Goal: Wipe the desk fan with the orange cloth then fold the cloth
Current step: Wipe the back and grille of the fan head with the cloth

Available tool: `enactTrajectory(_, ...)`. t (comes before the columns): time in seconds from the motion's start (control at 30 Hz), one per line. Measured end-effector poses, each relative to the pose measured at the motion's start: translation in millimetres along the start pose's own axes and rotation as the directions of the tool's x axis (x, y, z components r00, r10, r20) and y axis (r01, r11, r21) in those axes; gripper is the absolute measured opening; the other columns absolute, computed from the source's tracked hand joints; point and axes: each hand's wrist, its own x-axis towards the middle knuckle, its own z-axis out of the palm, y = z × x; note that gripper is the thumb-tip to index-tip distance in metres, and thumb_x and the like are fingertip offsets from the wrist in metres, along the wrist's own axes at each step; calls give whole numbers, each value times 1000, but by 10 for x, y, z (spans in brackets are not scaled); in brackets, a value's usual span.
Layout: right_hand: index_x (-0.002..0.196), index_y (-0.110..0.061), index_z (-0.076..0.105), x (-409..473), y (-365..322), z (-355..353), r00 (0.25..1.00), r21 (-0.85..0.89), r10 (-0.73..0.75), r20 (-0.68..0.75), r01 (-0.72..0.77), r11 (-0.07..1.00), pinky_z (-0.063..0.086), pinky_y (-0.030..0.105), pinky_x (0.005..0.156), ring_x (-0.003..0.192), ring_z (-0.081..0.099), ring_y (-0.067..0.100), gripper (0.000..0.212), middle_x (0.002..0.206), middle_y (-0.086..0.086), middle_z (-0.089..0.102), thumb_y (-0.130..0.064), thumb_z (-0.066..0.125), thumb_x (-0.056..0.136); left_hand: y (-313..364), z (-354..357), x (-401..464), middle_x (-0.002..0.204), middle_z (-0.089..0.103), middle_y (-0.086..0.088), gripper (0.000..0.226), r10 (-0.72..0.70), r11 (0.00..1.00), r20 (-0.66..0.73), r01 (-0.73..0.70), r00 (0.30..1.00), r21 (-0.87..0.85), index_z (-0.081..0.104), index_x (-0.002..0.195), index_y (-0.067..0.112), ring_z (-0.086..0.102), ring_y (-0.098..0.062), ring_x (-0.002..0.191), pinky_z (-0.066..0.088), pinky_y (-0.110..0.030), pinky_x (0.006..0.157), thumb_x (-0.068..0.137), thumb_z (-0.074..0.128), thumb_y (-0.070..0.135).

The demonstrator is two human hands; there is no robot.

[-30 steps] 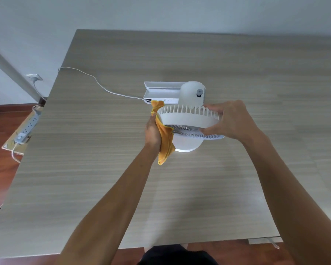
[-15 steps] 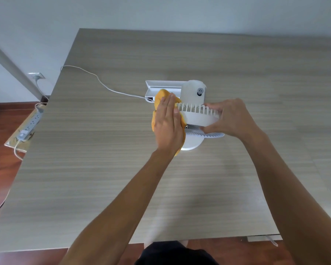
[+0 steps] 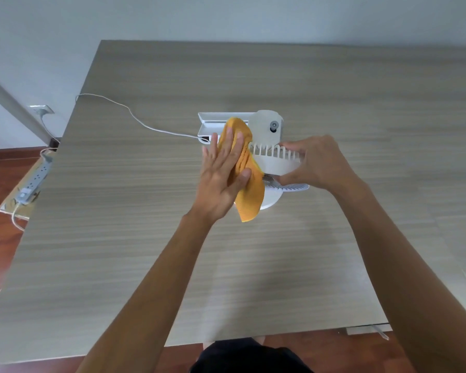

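Head camera, read from the left edge of the frame: a power strip (image 3: 34,179) lies on the floor at mid-left, and a white cable (image 3: 135,118) runs from the upper left across the tabletop (image 3: 119,251) toward the fan, so the fan looks plugged in and tethered on that side.

Just left of centre, the left hand (image 3: 222,181) lies flat over the orange cloth (image 3: 246,168). Its fingers (image 3: 228,141) are straight and spread, and the thumb sits against the cloth's near fold. That is a pressing hold rather than a pinch, and it probably serves to spread pressure over the curved side of the grille as the cloth is rubbed along it. The cloth is bunched between the palm and the left side of the desk fan (image 3: 276,160), with its loose tail hanging toward the round base.

At centre, the fan stands on the tabletop with its head tipped so that the ribbed rim faces the camera; behind it sits a white tray-like block (image 3: 221,122).

Right of centre, the right hand (image 3: 316,162) grips the right side of the grille, fingers curled over the rim. This likely braces the light fan so the wiping pressure does not slide or tip it.

Wiping appears to be under way; folding has not begun.
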Motion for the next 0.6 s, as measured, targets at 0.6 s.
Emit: enactTrajectory(0.6,64,-12,67,-3,32,-27,999,82,-37,-4,37,996,25,14,45,40,24,9,47,40,-5,23,-54,77,45,267,247,-18,124,65,-15,26,460,861,-149,-399,875,316,69,115,2,59,-33,121,48,-48,102,96,52,-2)
